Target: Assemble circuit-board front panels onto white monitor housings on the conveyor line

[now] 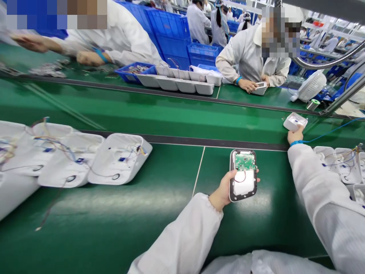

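My left hand point(225, 188) holds an open device shell point(243, 175) over the green bench; a green circuit board and a red wire show inside it, above a white pad. My right hand point(295, 136) reaches out to the conveyor belt and grips a small white housing point(295, 121) that rests on the belt's near edge. A blue wrist strap with a blue cord runs from my right wrist. Both my sleeves are white.
A row of overlapping white housings with loose wires point(118, 160) lies at the left of the bench. More wired housings point(339, 163) sit at the right. Across the belt point(142, 110), people in white coats work beside white trays point(182, 83) and blue crates point(171, 34).
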`<action>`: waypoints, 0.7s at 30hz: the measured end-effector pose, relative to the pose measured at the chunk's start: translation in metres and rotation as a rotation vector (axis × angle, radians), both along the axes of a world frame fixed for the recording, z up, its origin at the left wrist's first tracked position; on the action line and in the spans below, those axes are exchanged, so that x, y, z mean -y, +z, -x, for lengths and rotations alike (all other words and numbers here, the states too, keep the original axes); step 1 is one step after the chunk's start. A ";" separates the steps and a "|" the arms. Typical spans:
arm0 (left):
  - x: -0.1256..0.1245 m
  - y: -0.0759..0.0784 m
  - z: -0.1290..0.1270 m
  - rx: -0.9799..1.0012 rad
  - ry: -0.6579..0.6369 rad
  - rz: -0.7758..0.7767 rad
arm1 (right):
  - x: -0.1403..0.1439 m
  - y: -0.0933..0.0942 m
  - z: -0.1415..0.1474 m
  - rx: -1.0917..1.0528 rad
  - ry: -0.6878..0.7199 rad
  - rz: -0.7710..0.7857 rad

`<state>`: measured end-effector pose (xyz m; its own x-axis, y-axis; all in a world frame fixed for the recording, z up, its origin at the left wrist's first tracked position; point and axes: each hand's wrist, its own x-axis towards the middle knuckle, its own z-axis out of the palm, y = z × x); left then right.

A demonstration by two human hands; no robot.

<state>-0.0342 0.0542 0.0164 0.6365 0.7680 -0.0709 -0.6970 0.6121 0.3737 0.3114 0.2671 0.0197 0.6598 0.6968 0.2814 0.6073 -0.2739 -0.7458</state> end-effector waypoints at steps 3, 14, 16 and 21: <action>-0.002 0.000 0.000 -0.008 -0.003 -0.001 | 0.000 -0.001 0.003 -0.038 0.025 -0.062; -0.026 0.025 0.030 -0.038 0.462 0.046 | 0.137 -0.010 0.055 -0.194 0.353 -0.323; -0.030 0.026 0.034 -0.040 0.540 0.052 | 0.177 -0.010 0.062 -0.178 0.453 -0.297; -0.034 0.026 0.036 -0.009 0.615 0.024 | 0.226 -0.004 0.072 -0.173 0.789 -0.139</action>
